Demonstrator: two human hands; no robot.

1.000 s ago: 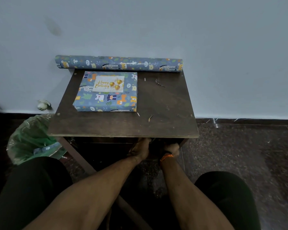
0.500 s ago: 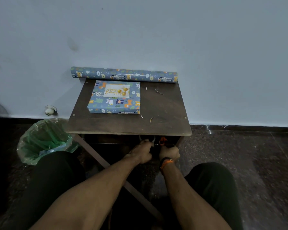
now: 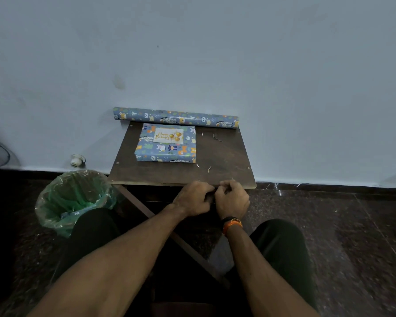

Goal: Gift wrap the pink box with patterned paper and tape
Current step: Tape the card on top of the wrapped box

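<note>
At the lower left of the frame a bin lined with a crinkled green plastic bag (image 3: 74,197) stands on the dark speckled floor (image 3: 329,236), just beside the left edge of the small dark brown wooden worktop (image 3: 224,156). A small white rounded object (image 3: 77,159) sits at the foot of the pale blue wall (image 3: 192,53), up and left of the bin.

On the left half of the worktop lies the flat rectangular box wrapped in blue paper printed with cartoon animals (image 3: 167,144). A white "Happy Birthday" label with gold balloons is on its top face. The box lies flat with its long axis running left to right, parallel to the wall.

Behind it, along the worktop's back edge and against the wall, lies the roll of the same blue animal-patterned paper (image 3: 176,117), also pointing left to right, its ends overhanging the worktop.

At the worktop's near edge, centre of the frame, the left hand (image 3: 193,200) and right hand (image 3: 232,199) meet, touching each other. Both sets of fingers are curled in tightly; whether they grip anything cannot be told. An orange and black band (image 3: 231,223) circles the right wrist.
</note>
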